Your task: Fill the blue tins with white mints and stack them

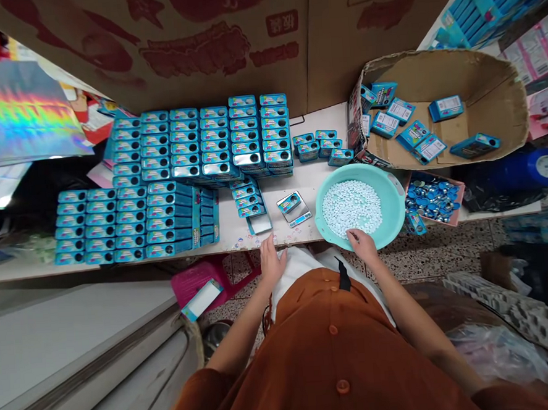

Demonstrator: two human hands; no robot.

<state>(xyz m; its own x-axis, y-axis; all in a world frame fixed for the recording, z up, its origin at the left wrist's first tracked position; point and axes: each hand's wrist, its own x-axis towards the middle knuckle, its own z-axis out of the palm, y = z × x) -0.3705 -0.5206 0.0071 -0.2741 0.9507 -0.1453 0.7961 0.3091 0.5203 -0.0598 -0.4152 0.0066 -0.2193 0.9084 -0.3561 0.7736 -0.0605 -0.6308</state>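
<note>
My left hand (272, 261) rests at the table's front edge with its fingers apart and nothing in them. At the near rim of a turquoise basin (395, 213) is my right hand (362, 245), its fingers closed around something dark and small that I cannot make out. White pellets (352, 203) cover the basin's bottom. To the left of the basin, a blue tin (289, 203) lies on a small scale (301, 217). Beyond my left hand stands a narrow tray (260, 223) with several blue tins in its far part.
Stacked blue tins (184, 142) fill the table's left side. A cut-down cardboard box (486, 105) with loose tins stands at the right, behind a pink box of blue caps (434, 198). Tall cardboard (264, 45) borders the back. A magenta stool (193, 284) is below.
</note>
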